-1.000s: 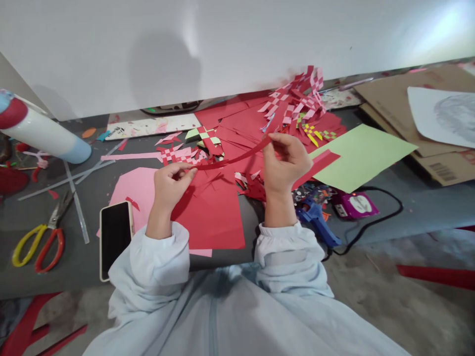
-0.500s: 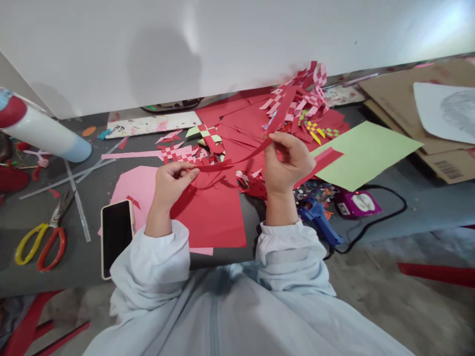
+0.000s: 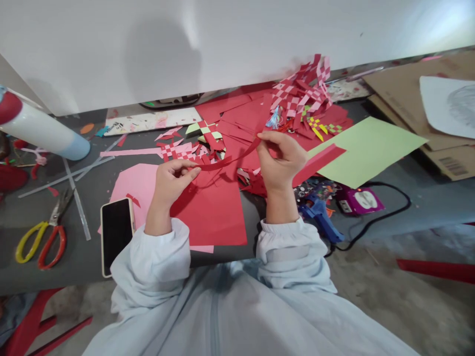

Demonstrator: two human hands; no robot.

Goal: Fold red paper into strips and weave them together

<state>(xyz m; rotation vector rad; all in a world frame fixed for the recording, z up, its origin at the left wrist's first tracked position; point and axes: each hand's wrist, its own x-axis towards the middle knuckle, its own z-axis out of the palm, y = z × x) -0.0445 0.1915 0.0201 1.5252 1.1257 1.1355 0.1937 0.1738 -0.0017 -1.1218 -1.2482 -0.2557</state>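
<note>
A narrow red paper strip (image 3: 246, 151) is held up between my two hands, sagging a little in the middle. My left hand (image 3: 173, 182) pinches its left end between thumb and fingers. Farther along, my right hand (image 3: 280, 159) grips it between thumb and forefinger, and the strip's far part rises past those fingers. Below lies a sheet of red paper (image 3: 218, 212) on the dark table, partly over pink paper (image 3: 137, 185). Behind the strip are woven red-and-pink paper pieces (image 3: 178, 151) and a larger checkered woven heap (image 3: 304, 91).
On the left are scissors (image 3: 55, 217), a phone (image 3: 117, 237), clear glue sticks (image 3: 77, 202) and a white bottle (image 3: 48, 128). To the right lie a green sheet (image 3: 371, 151), a blue glue gun (image 3: 321, 215) with a black cord, a purple box (image 3: 358, 200) and cardboard (image 3: 401, 109).
My right hand has shifted slightly left along the strip, toward my left hand. My left hand keeps its pinch in nearly the same place. The view has tilted slightly.
</note>
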